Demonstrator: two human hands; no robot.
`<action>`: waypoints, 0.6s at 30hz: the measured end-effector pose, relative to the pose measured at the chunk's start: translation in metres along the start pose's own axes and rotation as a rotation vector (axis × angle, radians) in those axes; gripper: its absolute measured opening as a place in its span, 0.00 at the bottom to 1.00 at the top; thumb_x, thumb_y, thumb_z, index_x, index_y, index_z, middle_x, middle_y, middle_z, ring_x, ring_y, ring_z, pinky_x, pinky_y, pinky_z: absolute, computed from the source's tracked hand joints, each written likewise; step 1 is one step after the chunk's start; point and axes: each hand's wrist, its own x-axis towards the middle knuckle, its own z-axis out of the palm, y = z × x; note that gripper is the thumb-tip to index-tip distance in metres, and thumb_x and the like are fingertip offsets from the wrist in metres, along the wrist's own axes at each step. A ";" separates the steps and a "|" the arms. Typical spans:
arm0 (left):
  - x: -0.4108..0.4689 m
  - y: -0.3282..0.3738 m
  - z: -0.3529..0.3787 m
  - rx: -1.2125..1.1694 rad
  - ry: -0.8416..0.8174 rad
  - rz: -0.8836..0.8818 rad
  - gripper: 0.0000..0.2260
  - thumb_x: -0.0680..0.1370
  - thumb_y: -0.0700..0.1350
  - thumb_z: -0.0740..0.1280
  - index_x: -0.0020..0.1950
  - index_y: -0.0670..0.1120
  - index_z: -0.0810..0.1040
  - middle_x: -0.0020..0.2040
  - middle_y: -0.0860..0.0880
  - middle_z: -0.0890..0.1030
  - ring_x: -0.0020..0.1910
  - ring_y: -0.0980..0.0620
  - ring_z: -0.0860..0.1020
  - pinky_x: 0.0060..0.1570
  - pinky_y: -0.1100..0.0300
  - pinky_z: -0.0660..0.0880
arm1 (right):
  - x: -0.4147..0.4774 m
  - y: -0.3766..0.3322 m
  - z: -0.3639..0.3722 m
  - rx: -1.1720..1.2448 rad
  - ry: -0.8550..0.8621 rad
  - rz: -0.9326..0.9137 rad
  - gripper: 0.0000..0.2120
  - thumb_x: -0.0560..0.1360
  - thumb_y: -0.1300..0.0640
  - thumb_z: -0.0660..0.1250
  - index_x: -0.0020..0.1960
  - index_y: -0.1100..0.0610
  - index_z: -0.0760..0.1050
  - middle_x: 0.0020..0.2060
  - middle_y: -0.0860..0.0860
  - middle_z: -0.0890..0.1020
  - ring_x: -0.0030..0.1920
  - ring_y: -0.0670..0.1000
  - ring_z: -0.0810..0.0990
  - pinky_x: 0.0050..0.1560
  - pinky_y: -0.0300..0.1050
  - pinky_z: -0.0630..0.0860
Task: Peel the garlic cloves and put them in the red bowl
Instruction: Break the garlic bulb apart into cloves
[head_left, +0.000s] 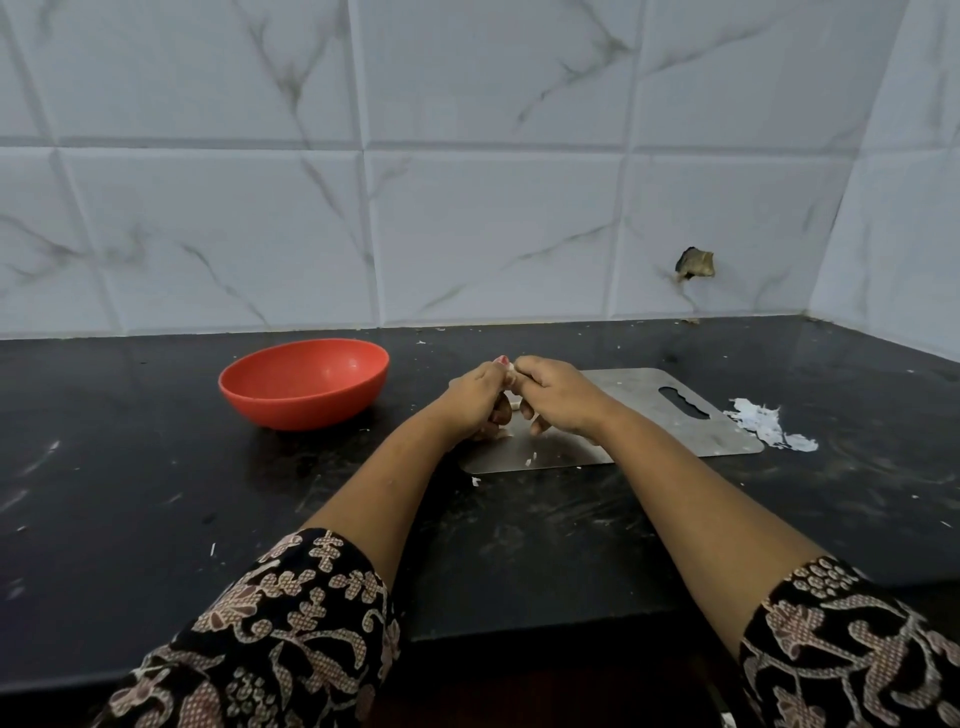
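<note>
My left hand (480, 397) and right hand (553, 395) meet fingertip to fingertip just above the near-left part of the steel board (727, 439), both with fingers curled in, pinching one garlic clove (511, 367) between them. Only a pale sliver of it shows between my thumbs, so I cannot tell how much skin is off. To do this well, I judge the left hand should hold the clove steady by its body while the right thumbnail catches the papery edge at the tip and draws it down in strips, not crushing the flesh. Working low over the board makes sense, so that scraps fall on it; a few flakes lie on its near edge, and a heap of peel (769, 428) sits just off its right end. The red bowl (301, 410) stands well to the left of the board, on the dark counter (156, 493); I see no cloves in the part of its inside that shows. Once bare, the clove goes there, a short carry leftward.
</note>
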 end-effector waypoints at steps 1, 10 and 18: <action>0.000 0.001 0.000 0.000 0.002 0.015 0.18 0.84 0.55 0.46 0.46 0.46 0.68 0.31 0.49 0.69 0.24 0.57 0.63 0.24 0.65 0.62 | 0.000 -0.001 -0.001 0.000 0.013 -0.007 0.14 0.83 0.53 0.57 0.52 0.64 0.73 0.40 0.52 0.75 0.35 0.45 0.76 0.31 0.37 0.76; 0.004 -0.002 0.002 -0.085 0.014 0.048 0.22 0.84 0.57 0.48 0.42 0.46 0.73 0.30 0.48 0.66 0.25 0.56 0.60 0.24 0.65 0.59 | -0.001 -0.001 -0.009 0.207 0.002 0.058 0.10 0.80 0.54 0.64 0.56 0.60 0.72 0.46 0.56 0.82 0.45 0.50 0.83 0.38 0.41 0.81; 0.005 -0.004 0.002 0.071 0.050 0.022 0.22 0.84 0.57 0.50 0.44 0.44 0.74 0.29 0.50 0.69 0.25 0.56 0.63 0.26 0.64 0.63 | 0.000 0.001 -0.011 0.292 -0.045 0.075 0.11 0.80 0.58 0.64 0.59 0.63 0.74 0.41 0.55 0.84 0.45 0.50 0.85 0.49 0.43 0.82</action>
